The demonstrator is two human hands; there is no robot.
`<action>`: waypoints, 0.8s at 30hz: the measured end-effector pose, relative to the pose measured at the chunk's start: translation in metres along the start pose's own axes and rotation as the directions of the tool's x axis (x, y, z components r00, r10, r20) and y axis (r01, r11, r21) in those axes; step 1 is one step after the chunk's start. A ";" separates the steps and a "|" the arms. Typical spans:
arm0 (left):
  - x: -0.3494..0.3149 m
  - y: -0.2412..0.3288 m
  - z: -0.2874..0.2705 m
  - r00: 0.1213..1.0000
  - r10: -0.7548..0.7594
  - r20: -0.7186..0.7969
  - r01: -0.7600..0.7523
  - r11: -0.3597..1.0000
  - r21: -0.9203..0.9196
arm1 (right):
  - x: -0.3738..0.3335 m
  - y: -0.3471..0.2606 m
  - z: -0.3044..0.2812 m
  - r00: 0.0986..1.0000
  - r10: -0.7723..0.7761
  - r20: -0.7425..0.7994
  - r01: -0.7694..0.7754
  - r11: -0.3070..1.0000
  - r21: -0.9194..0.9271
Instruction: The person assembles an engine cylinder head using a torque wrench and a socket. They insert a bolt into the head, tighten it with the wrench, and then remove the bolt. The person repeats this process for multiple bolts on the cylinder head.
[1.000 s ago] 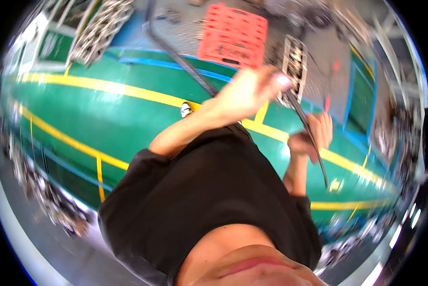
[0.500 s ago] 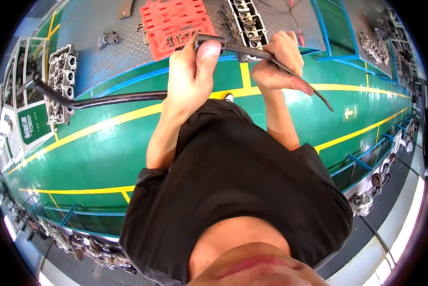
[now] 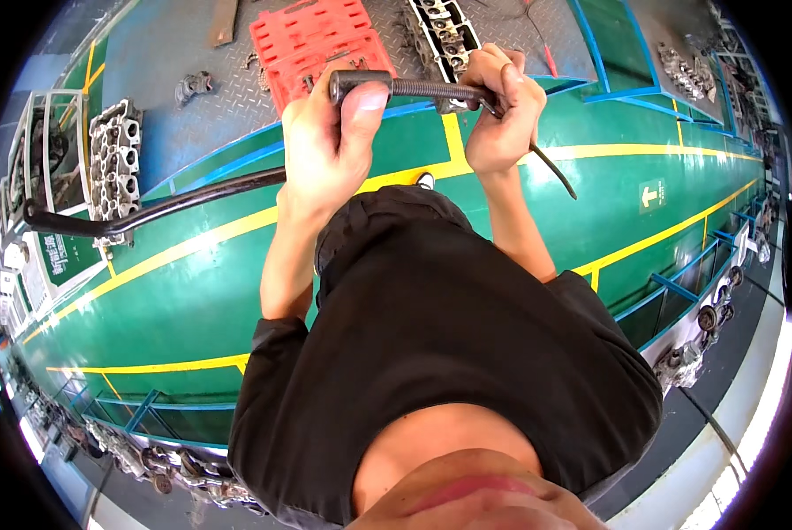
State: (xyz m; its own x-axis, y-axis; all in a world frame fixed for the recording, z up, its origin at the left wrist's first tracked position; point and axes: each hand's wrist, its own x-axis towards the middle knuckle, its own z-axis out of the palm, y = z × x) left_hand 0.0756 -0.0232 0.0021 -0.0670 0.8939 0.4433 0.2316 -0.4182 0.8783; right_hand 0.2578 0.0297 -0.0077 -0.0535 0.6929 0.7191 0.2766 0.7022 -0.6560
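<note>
Before the worktop (image 3: 166, 141), head view: my left hand (image 3: 316, 146) is wrapped about the dark cylinder (image 3: 347, 86) at one end of a threaded rod (image 3: 431, 90), thumb pressed on top. My right hand (image 3: 506, 119) is closed around the other end; some finger contact is hidden. Risk, in my judgement: the long bent bar (image 3: 193, 196), projecting left from behind my left wrist, could twist the rod if my thumb slackened; skin could also be nipped at the thread if the rod turned. Position: the rod lies roughly level between both hands, nearer me than the red case (image 3: 277, 44).
</note>
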 end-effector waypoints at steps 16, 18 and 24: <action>0.015 -0.033 0.000 0.920 0.273 0.281 -0.373 0.830 0.415 | -0.002 0.016 0.055 0.360 0.859 0.363 -0.740 0.026 0.672; 0.020 -0.032 -0.007 0.957 0.195 0.217 -0.256 0.917 0.307 | 0.003 0.008 0.046 0.425 0.738 0.524 -0.812 0.056 0.580; 0.004 -0.037 -0.038 0.806 0.067 0.588 -0.441 0.731 0.521 | -0.034 0.030 0.032 -0.297 0.441 0.847 -0.919 -0.372 -0.129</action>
State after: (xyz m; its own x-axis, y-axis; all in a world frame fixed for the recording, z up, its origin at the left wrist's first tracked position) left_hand 0.0301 -0.0100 -0.0219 0.5325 0.7873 0.3110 0.7042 -0.6159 0.3533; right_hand 0.2374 0.0326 -0.0594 -0.6745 0.2424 -0.6973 0.0697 -0.9194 -0.3870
